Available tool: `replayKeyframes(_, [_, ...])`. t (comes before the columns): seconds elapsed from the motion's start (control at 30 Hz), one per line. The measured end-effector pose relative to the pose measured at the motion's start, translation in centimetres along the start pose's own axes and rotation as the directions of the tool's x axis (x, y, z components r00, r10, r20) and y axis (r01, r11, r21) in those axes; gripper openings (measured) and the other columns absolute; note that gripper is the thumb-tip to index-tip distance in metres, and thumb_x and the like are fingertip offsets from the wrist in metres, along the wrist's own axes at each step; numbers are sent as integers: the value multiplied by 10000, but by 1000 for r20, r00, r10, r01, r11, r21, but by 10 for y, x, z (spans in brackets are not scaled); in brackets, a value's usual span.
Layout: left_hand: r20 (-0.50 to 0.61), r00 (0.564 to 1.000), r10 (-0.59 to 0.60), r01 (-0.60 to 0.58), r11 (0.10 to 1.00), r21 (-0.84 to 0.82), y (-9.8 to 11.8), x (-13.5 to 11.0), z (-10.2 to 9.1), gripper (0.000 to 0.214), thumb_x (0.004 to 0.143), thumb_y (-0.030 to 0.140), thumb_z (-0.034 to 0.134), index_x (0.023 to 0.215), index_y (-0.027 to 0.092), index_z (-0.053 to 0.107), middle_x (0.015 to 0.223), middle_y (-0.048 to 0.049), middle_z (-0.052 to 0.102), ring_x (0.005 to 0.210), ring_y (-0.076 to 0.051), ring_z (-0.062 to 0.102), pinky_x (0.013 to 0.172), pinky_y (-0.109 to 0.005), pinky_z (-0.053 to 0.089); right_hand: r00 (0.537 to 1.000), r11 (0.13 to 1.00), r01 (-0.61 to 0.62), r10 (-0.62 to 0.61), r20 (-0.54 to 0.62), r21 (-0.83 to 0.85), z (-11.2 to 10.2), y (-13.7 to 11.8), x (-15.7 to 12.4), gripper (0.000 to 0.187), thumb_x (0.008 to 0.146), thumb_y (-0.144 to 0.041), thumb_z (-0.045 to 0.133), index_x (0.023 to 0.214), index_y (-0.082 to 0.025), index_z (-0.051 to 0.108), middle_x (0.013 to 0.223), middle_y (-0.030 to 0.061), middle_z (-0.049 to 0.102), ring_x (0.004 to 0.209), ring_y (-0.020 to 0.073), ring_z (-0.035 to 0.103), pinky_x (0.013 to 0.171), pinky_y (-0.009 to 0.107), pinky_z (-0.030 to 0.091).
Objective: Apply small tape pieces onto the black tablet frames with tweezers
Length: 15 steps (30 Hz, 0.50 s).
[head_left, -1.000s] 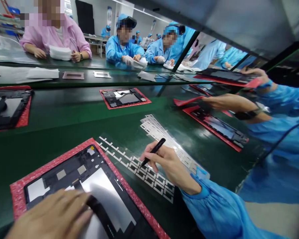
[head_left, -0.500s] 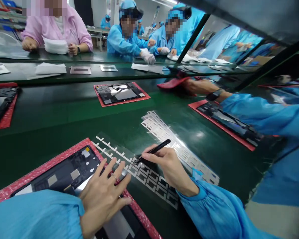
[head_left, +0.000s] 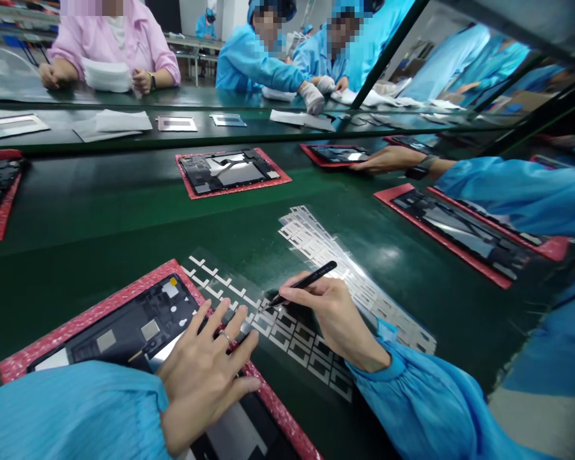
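The left hand (head_left: 208, 377) spreads over the device (head_left: 134, 316), the right hand (head_left: 333, 313) pinches tweezers (head_left: 314, 275) at a sheet (head_left: 299, 340)

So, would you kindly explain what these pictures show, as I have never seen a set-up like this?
There is no robot here: you are seeing a person's own bare hands, through one camera worn on the head that looks forward and down. On the green work surface lies a dark device panel on red wrapping, beside a clear sheet with white shapes; more such sheets lie beyond it. The right hand holds black tweezers, tips at the nearer sheet. The left hand spreads over the panel's edge. Farther off, a co-worker's hand is at another panel.
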<state>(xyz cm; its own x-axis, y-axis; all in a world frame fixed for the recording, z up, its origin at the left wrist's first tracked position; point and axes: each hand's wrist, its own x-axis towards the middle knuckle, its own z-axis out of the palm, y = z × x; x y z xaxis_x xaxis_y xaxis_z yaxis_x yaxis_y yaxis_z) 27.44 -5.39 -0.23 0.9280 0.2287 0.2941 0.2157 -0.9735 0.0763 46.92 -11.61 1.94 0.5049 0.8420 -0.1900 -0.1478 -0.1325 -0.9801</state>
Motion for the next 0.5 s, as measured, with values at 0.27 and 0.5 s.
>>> replayKeyframes(0.27, [16, 1000, -4, 4, 999, -47, 1, 3, 5, 445, 823, 540, 400, 1120, 236, 532, 1250, -89, 498, 1188, -326, 397, 951, -524, 347, 999, 999, -32, 33, -27, 26, -1, -17, -5, 94, 585, -220, 712, 556, -159, 646, 524, -4, 618, 532, 127, 571, 582, 246, 432])
replayKeyframes(0.5, [93, 991, -92, 102, 988, -116, -21, -22, -31, 473, 805, 579, 405, 1167, 288, 493, 1269, -45, 484, 1198, -215, 407, 1003, -444, 328, 983, 990, 25, -49, -175, -140, -8, -42, -49, 120, 579, -316, 735, 564, -214, 674, 617, 2, 638, 636, 140, 584, 575, 196, 464])
